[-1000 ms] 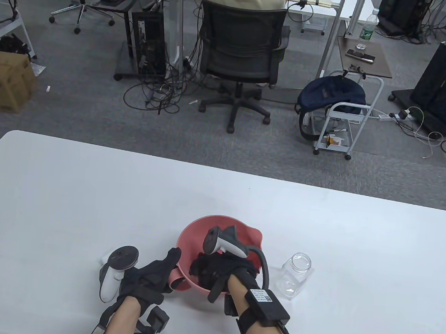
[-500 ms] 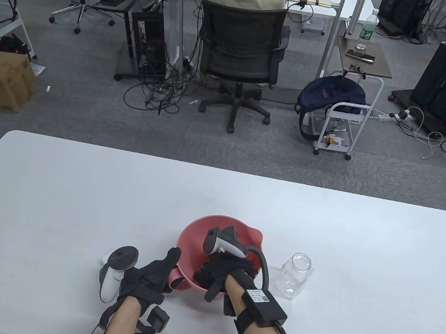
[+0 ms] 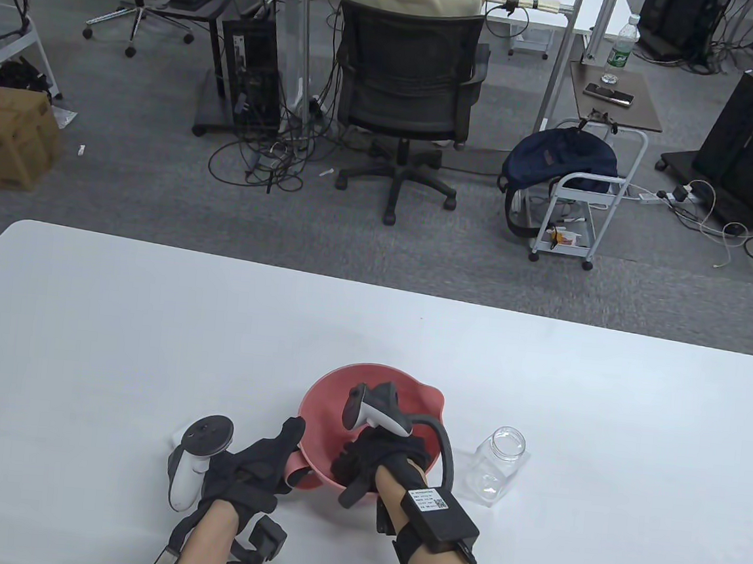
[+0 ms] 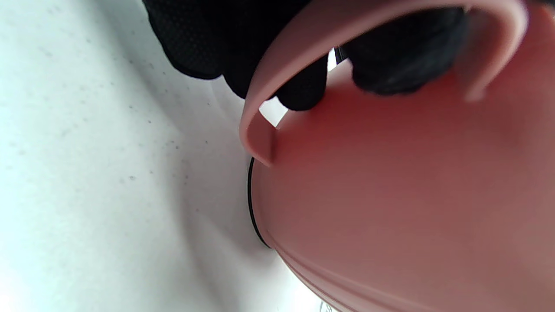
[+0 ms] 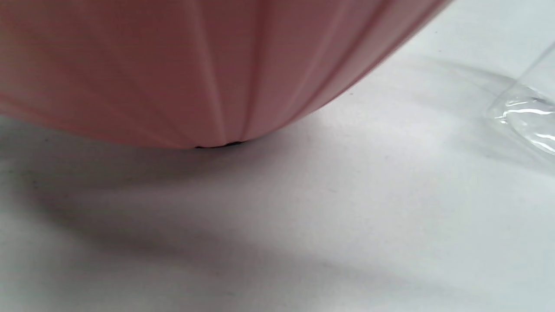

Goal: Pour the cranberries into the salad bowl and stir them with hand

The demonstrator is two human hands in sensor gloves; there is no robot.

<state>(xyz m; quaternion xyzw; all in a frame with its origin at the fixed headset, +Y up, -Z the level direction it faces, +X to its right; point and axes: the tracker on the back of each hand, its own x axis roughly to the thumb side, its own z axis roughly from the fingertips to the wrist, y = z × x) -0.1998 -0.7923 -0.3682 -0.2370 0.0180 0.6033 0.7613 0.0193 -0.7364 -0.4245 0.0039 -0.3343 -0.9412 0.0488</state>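
Observation:
A pink salad bowl (image 3: 333,403) stands on the white table (image 3: 147,341) near its front edge. My left hand (image 3: 286,452) grips the bowl's handle (image 4: 277,73) on its near left side, with gloved fingers (image 4: 303,89) curled under it. My right hand (image 3: 351,461) reaches down inside the bowl, fingers loosely bent and thumb over the near rim. The bowl's contents are hidden by the hand. The right wrist view shows only the bowl's outer wall (image 5: 195,65) from below. A clear jar (image 3: 498,467) stands empty and upright just right of the bowl.
The jar's edge (image 5: 529,117) sits close to the right wrist. Beyond the table's far edge are an office chair (image 3: 403,93) with a seated person, a cart (image 3: 578,201) and cables on the floor.
My right hand has shifted slightly to the right and toward me inside the bowl. The left hand, the bowl and the jar have stayed put.

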